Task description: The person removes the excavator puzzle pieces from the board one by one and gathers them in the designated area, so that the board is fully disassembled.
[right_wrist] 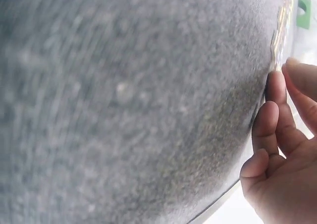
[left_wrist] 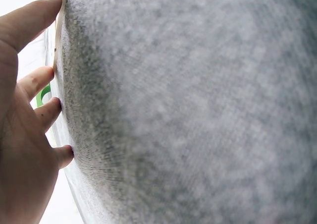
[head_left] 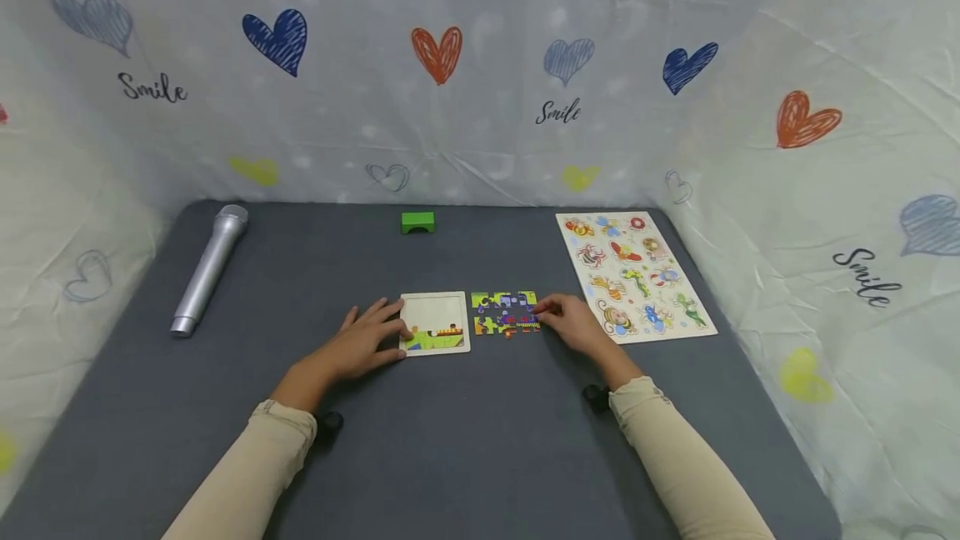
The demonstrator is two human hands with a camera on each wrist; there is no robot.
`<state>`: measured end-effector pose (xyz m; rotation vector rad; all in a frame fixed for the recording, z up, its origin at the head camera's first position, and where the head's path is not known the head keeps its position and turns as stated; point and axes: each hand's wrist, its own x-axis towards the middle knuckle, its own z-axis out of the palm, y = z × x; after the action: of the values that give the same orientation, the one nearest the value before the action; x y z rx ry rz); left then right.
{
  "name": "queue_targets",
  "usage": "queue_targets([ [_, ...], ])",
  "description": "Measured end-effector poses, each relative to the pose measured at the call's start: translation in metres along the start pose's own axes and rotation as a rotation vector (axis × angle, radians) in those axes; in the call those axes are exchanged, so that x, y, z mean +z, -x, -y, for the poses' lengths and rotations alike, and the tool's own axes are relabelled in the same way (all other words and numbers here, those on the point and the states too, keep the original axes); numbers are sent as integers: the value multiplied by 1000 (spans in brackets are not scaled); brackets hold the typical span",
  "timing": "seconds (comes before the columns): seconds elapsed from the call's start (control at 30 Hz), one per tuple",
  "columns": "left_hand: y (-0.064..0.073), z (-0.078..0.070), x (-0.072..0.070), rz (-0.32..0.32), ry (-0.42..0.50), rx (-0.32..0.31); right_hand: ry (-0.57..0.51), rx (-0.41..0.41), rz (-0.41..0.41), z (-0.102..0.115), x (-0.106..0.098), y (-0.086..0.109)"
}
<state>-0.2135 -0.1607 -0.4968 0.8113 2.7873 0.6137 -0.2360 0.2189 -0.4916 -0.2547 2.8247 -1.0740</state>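
On the grey table sits a pale puzzle tray (head_left: 433, 307), its lower part filled with green and colourful pieces. My left hand (head_left: 367, 340) rests at the tray's left edge with its fingers spread; in the left wrist view, the thumb and fingertips of this hand (left_wrist: 29, 130) touch the edge and the tabletop. Just right of the tray lie several loose jigsaw puzzle pieces (head_left: 491, 325), grouped together. At their right side my right hand (head_left: 573, 323) pinches a puzzle piece between thumb and forefinger, mostly hidden by the fingertips. In the right wrist view, the right hand's other fingers (right_wrist: 267, 130) curl low over the table.
A board with insect pictures (head_left: 637, 277) lies to the right, close to my right hand. A green arched block (head_left: 417, 222) stands at the back. A silver microphone (head_left: 210, 269) lies at the left. A heart-printed cloth (head_left: 487, 140) hangs behind the table.
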Motion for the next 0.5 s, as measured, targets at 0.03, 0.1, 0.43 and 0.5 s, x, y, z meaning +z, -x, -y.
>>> queue_targets([
  [0.03,1,1,-1,2,-5,-4,-5,-3,-6,2,1,0],
  [0.1,1,0,-4,7,-12,-7,-16,-12,-14,7,4,-1],
  [0.43,-3,-6,-8,28,4,-22,253,-366,45,90,62,-13],
  [0.5,1,-6,-7,30,10,-47,304,-449,84,106,76,-16],
])
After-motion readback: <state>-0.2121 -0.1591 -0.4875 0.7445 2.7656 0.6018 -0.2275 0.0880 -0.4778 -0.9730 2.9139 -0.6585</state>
